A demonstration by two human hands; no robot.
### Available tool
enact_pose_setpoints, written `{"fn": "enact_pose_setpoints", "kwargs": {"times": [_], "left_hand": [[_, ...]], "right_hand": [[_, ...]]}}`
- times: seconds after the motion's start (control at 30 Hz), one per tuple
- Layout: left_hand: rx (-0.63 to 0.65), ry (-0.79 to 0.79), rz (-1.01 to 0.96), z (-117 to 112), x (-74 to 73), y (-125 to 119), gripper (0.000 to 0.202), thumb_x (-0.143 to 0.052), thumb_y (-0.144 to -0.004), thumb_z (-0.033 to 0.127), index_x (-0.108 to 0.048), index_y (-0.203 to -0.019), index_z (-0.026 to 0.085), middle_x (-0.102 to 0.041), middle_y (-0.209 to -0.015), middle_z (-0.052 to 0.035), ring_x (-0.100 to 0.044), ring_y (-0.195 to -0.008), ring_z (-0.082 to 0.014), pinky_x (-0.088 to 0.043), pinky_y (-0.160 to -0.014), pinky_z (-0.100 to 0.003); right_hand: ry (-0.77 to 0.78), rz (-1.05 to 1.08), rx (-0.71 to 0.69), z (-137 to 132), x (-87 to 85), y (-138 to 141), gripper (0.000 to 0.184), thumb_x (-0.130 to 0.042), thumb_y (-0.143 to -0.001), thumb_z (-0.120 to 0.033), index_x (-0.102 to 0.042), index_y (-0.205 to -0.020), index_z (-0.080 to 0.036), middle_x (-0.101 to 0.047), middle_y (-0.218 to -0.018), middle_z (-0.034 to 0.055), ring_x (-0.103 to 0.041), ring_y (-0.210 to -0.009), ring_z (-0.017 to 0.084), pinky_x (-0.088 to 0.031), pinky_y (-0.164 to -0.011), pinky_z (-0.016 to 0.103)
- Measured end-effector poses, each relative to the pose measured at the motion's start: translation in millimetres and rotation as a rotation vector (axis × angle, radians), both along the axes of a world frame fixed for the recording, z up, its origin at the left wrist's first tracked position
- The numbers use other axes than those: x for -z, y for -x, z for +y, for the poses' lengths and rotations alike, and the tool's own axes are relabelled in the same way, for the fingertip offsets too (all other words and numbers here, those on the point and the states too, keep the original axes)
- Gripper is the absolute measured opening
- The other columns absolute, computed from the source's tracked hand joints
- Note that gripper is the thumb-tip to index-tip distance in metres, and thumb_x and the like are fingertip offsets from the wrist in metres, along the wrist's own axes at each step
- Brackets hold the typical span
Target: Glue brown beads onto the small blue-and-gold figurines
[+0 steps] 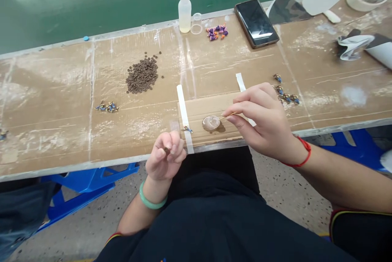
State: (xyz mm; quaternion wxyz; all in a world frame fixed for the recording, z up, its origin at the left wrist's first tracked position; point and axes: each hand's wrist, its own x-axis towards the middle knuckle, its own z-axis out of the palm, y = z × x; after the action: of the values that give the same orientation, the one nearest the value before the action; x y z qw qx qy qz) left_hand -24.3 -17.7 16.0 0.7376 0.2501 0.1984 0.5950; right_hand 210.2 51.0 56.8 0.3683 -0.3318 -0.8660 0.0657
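Beyond shirt (199, 225), pinched brown piece (166, 150) in left hand (165, 157), stick (229, 115) in right hand (265, 121); risked dripping excess gel (211, 123) by table's near edge (92, 166).

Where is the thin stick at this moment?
In the head view, just right of centre, the thin stick is pinched in the person's right hand, pointing toward the clear dish on the cardboard piece.
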Motion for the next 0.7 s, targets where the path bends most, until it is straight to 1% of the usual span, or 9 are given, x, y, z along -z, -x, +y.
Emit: {"fn": "enact_pose_setpoints", "kwargs": {"times": [0.1, 0.2, 0.43, 0.5, 0.63, 0.7], "left_hand": [[-0.006, -0.028, 0.046, 1.8, 2.9, 4.8, 0.027, -0.077, -0.08, 0.035, -0.057, -0.068, 0.019, -0.033, -0.063, 0.007, -0.015, -0.043, -0.0032, -0.017, -0.036, -0.017], [-0.016, -0.021, 0.072, 1.8, 4.1, 3.1, 0.028, -0.078, -0.078, 0.037, -0.057, -0.069, 0.02, -0.037, -0.063, 0.0064, -0.016, -0.043, -0.0035, -0.018, -0.037, -0.018], [-0.025, -0.05, 0.042, 0.4, 7.2, -2.0, 0.028, -0.077, -0.079, 0.035, -0.056, -0.069, 0.019, -0.038, -0.063, 0.0063, -0.017, -0.042, -0.0022, -0.016, -0.036, -0.018], [-0.037, -0.033, 0.048, 0.0, 8.5, -1.4, 0.029, -0.077, -0.078, 0.036, -0.056, -0.068, 0.02, -0.038, -0.062, 0.0064, -0.017, -0.041, -0.0022, -0.016, -0.035, -0.018], [-0.057, 0.064, 0.088, -0.9, 10.6, 1.1, 0.036, -0.082, -0.071, 0.043, -0.054, -0.065, 0.021, -0.037, -0.059, 0.0068, -0.017, -0.04, -0.0034, -0.016, -0.036, -0.019], [-0.059, 0.081, 0.088, -1.1, 11.2, 2.1, 0.037, -0.082, -0.071, 0.043, -0.053, -0.065, 0.021, -0.038, -0.059, 0.0067, -0.016, -0.041, -0.0038, -0.018, -0.037, -0.02]], "right_hand": [[-0.002, -0.018, -0.017, 1.0, 0.3, 1.2, 0.012, -0.06, -0.095, -0.011, -0.06, -0.094, -0.023, -0.06, -0.09, 0.004, -0.052, -0.084, 0.021, -0.045, -0.077, 0.038], [-0.007, -0.035, -0.027, 0.9, -0.1, 1.9, 0.013, -0.06, -0.095, -0.011, -0.059, -0.094, -0.023, -0.06, -0.09, 0.0033, -0.053, -0.083, 0.021, -0.045, -0.076, 0.039], [-0.022, -0.037, -0.005, -0.6, 2.2, 2.5, 0.009, -0.061, -0.097, -0.015, -0.06, -0.095, -0.024, -0.06, -0.089, 0.0038, -0.053, -0.08, 0.021, -0.043, -0.074, 0.04], [-0.01, -0.03, -0.007, -1.0, 2.9, 2.9, 0.009, -0.06, -0.097, -0.016, -0.06, -0.095, -0.024, -0.06, -0.089, 0.004, -0.053, -0.08, 0.021, -0.042, -0.074, 0.041], [0.012, -0.022, -0.004, -1.5, 3.4, 4.0, 0.008, -0.06, -0.097, -0.017, -0.061, -0.093, -0.024, -0.06, -0.088, 0.0039, -0.053, -0.079, 0.021, -0.042, -0.074, 0.041], [0.01, -0.014, 0.001, -2.0, 3.2, 4.6, 0.009, -0.06, -0.097, -0.018, -0.061, -0.093, -0.025, -0.06, -0.088, 0.0036, -0.054, -0.079, 0.021, -0.042, -0.074, 0.041]]}}
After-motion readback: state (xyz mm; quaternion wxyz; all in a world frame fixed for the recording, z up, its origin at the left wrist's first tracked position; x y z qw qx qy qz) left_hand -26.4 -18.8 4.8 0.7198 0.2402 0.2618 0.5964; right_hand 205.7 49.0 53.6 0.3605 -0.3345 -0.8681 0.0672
